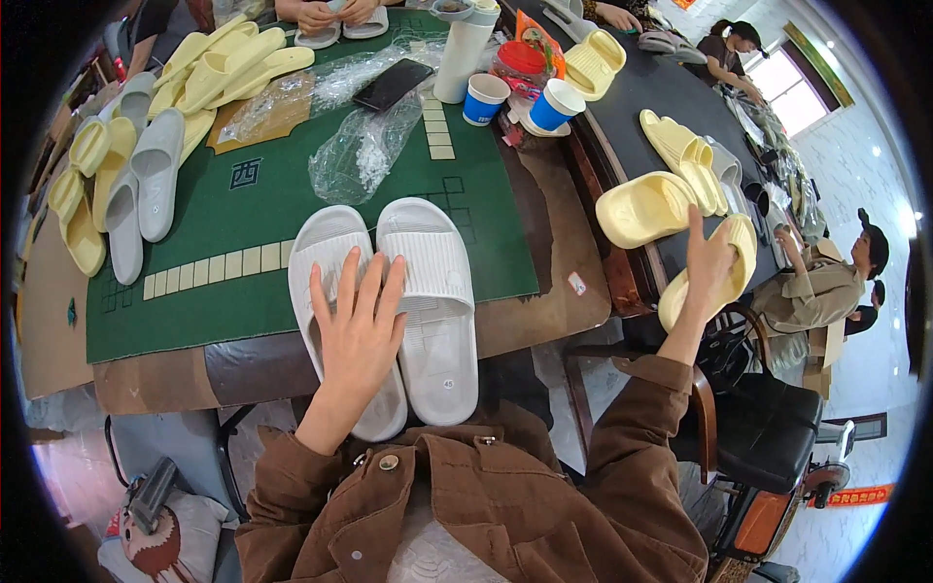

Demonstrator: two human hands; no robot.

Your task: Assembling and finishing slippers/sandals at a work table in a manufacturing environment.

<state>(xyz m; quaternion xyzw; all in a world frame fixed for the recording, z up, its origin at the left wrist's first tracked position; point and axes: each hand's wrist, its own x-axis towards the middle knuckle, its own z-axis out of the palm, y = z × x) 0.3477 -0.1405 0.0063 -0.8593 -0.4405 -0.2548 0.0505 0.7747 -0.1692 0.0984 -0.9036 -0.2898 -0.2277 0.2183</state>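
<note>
A pair of light grey slide slippers lies side by side at the table's near edge, toes pointing away from me. My left hand (355,325) rests flat over the strap of the left grey slipper (330,233), fingers spread, fingertips reaching toward the right grey slipper (428,311). Out to the right, my right hand (711,262) grips a pale yellow slipper (741,255) around its strap area; part of that slipper is hidden under the hand. Just left of it sits another yellow slipper (641,209), and beyond lie more yellow slippers (680,151).
Yellow and grey slippers are heaped on the green table mat (224,321) at left. Toward the back stand a white bottle (465,58), paper cups (483,100), a phone (394,85) and clear plastic bags (364,155). A black chair (768,428) is at right; other people work around.
</note>
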